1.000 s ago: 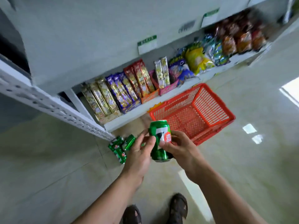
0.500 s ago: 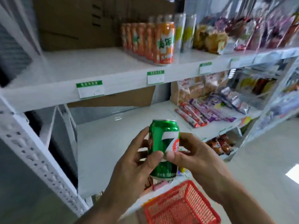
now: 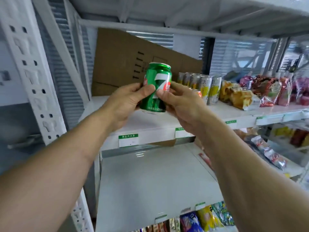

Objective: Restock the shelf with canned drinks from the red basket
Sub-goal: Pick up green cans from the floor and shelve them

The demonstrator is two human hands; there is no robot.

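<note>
A green can [image 3: 157, 84] with a white and red logo stands upright in the air, held between both hands over the left part of the upper white shelf [image 3: 150, 121]. My left hand [image 3: 127, 101] grips its left side with thumb on the front. My right hand [image 3: 182, 104] grips its right side, thumb also on the front. The can's bottom hangs a little above the shelf surface. The red basket is out of view.
A brown cardboard box [image 3: 133, 64] leans at the back of the shelf. Slim silver and yellow cans [image 3: 204, 86] stand to the right, then snack bags [image 3: 240, 96]. A white perforated upright [image 3: 33, 72] stands on the left. A bare lower shelf [image 3: 150, 186] lies below.
Both hands have lifted the green can from near the floor and basket up to the upper shelf level. The view rose with them, and the basket dropped out of sight.
</note>
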